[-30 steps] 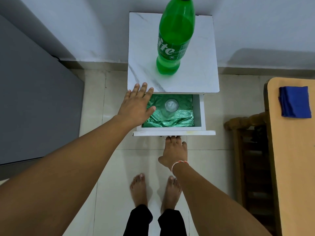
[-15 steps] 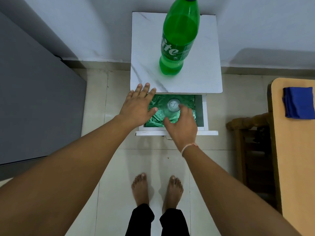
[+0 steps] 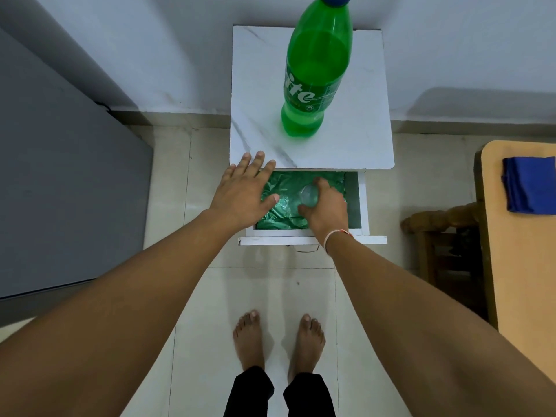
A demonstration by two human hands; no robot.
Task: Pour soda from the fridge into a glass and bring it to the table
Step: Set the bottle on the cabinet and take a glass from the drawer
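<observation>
A green soda bottle (image 3: pixel 316 73) with a blue cap stands upright on the white marble-topped cabinet (image 3: pixel 355 139). Below the top, the cabinet's drawer (image 3: pixel 361 206) is pulled out and lined with green foil. Inside it stands a clear glass (image 3: pixel 309 195), and my right hand (image 3: pixel 325 207) is curled round it. My left hand (image 3: pixel 245 191) lies flat, fingers straight, its fingertips on the front left edge of the cabinet top and its palm over the drawer's left side.
A grey fridge (image 3: pixel 60 188) fills the left side. At the right is a wooden table (image 3: pixel 523 266) with a folded blue cloth (image 3: pixel 529 183), and a wooden chair (image 3: pixel 442 236) beside it. My bare feet stand on pale floor tiles (image 3: pixel 258 293).
My right hand left the drawer front, reached into the drawer and closed round the glass. My left hand has stayed at the cabinet edge.
</observation>
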